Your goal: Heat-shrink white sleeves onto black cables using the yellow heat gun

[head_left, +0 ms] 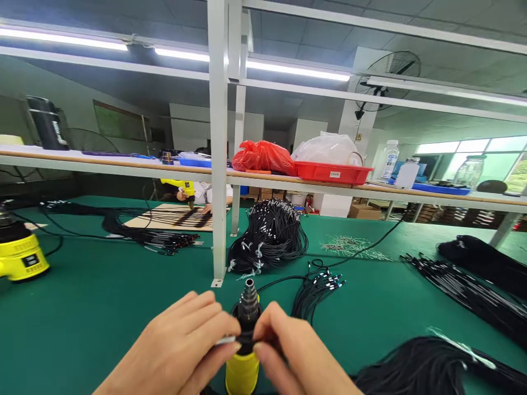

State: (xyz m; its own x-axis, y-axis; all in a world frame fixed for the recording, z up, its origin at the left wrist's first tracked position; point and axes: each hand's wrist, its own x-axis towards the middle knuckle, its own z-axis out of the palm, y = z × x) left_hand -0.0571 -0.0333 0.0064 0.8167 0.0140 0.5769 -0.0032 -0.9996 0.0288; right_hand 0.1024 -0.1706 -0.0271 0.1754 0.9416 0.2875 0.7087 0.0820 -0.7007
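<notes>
My left hand (181, 340) and my right hand (288, 340) meet at the bottom middle, thumb and fingers of each pinched together. Between them runs a short dark piece that looks like a black cable (246, 339), with a whitish end (226, 340) showing at the left fingertips. Most of it is hidden by the fingers. Right behind the hands stands a yellow and black heat gun (242, 373), upright, its stepped metal nozzle (249, 299) pointing up. Just beyond, to the right, lies a loose bunch of black cables (315, 291) with white and blue ends.
A big coiled cable bundle (272, 236) lies behind the nozzle, near a white post (218, 164). More black cables (465, 285) spread at right. Another heat gun (24, 252) stands left. Across the green table (102, 307), a co-worker's hand (183, 195) holds a yellow tool. A shelf (263, 178) spans above.
</notes>
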